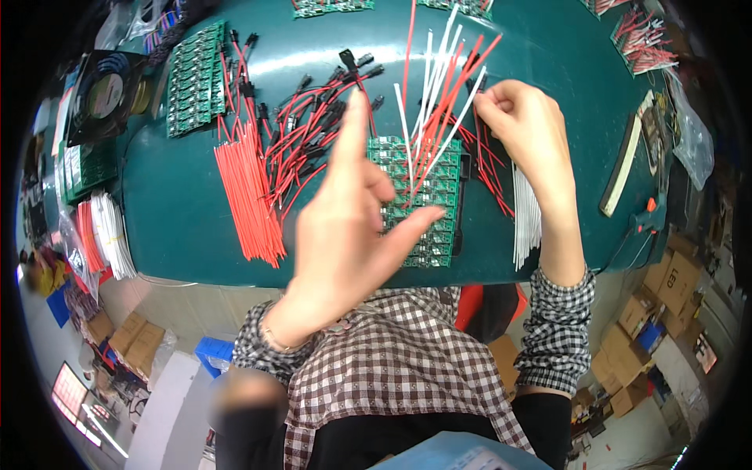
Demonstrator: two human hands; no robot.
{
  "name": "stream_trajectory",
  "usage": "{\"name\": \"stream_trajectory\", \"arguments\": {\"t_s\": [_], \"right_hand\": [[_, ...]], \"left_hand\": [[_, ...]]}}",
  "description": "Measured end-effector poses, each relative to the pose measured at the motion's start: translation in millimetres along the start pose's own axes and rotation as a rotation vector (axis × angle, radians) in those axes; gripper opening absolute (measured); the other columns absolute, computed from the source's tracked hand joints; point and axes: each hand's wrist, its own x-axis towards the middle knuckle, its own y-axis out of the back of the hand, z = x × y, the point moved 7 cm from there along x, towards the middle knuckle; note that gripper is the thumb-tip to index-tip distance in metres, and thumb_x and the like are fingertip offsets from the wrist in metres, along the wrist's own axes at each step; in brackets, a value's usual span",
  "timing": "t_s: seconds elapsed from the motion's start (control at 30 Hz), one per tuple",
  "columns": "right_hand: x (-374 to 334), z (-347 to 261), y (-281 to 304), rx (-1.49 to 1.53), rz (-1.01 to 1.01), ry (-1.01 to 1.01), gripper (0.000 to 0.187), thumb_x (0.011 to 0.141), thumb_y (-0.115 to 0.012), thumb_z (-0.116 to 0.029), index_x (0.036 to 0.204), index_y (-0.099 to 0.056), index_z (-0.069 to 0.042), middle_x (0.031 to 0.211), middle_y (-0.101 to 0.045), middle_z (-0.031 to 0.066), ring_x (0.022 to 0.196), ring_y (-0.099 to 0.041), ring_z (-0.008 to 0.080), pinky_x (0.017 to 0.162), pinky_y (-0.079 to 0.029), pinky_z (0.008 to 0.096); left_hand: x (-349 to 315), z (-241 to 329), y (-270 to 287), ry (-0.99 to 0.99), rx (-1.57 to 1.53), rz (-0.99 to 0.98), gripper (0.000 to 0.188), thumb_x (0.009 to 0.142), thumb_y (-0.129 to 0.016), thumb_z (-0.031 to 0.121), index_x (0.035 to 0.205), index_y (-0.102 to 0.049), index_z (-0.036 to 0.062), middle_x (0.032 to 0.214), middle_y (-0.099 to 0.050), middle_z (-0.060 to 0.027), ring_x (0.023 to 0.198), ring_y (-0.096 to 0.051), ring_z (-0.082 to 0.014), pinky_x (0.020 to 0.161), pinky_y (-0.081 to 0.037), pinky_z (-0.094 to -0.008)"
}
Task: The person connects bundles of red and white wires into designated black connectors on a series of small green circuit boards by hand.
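Note:
My left hand (337, 211) is open above the table, index finger stretched forward and thumb spread to the right. Its fingertip is near a black connector (347, 57) in a pile of red wires with black plugs (301, 145). Under and beside the thumb lies a green circuit board panel (442, 227), with red wires (450, 90) and white wires (429, 82) standing up from it. Just right of those wires, my right hand (523, 117) is closed in a pinch; what its fingertips hold cannot be made out. Several red leads (487, 168) lie below it.
Cut red wires (249, 196) lie left of the pile, white wires (525, 219) by my right wrist. Another green panel (196, 82) and a black fan (106, 94) sit at the left. At the right are a hot glue gun (648, 215) and a wired board (638, 43).

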Motion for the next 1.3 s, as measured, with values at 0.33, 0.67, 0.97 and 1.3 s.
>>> {"name": "stream_trajectory", "arguments": {"t_s": [0.33,0.67,0.97,1.3], "right_hand": [[-6.9,21.1,1.3,0.375,0.004,-0.028,0.025,0.082,-0.070,-0.009,0.104,-0.067,0.004,0.079,-0.067,0.0003,0.068,-0.060,0.0060,0.064,-0.048,0.0206],[-39.9,34.7,9.1,0.767,0.169,0.068,0.014,0.089,-0.069,-0.009,0.100,-0.068,0.000,0.096,-0.064,0.0018,0.078,-0.061,0.0066,0.068,-0.051,0.0209],[-80.1,-7.0,8.5,1.139,0.091,0.118,0.012,0.090,-0.061,0.005,0.101,-0.064,0.009,0.102,-0.065,0.0118,0.080,-0.066,0.0143,0.072,-0.058,0.0268],[-68.0,-10.5,-9.4,1.009,-0.004,0.051,0.012,0.091,-0.064,-0.006,0.097,-0.068,0.004,0.092,-0.066,0.0058,0.072,-0.064,0.0104,0.060,-0.053,0.0204]], "left_hand": [[91.6,-63.8,50.4,-0.065,0.479,0.020,0.013,0.083,-0.066,0.011,0.087,-0.062,-0.0003,0.087,-0.063,-0.0143,0.079,-0.062,-0.0308,0.072,-0.048,-0.0388],[90.7,-84.4,56.2,0.077,0.221,0.115,0.014,0.086,-0.068,0.013,0.090,-0.064,0.0002,0.075,-0.063,-0.0071,0.063,-0.057,-0.0141,0.061,-0.047,-0.0301],[93.3,-80.3,45.2,-0.034,0.254,0.067,0.013,0.090,-0.066,0.013,0.093,-0.064,-0.0006,0.076,-0.060,0.0006,0.065,-0.048,-0.0052,0.060,-0.040,-0.0213],[94.5,-82.0,46.1,-0.011,0.184,0.066,0.013,0.088,-0.068,0.011,0.093,-0.066,-0.0006,0.075,-0.061,0.0000,0.062,-0.047,-0.0052,0.058,-0.041,-0.0214]]}}
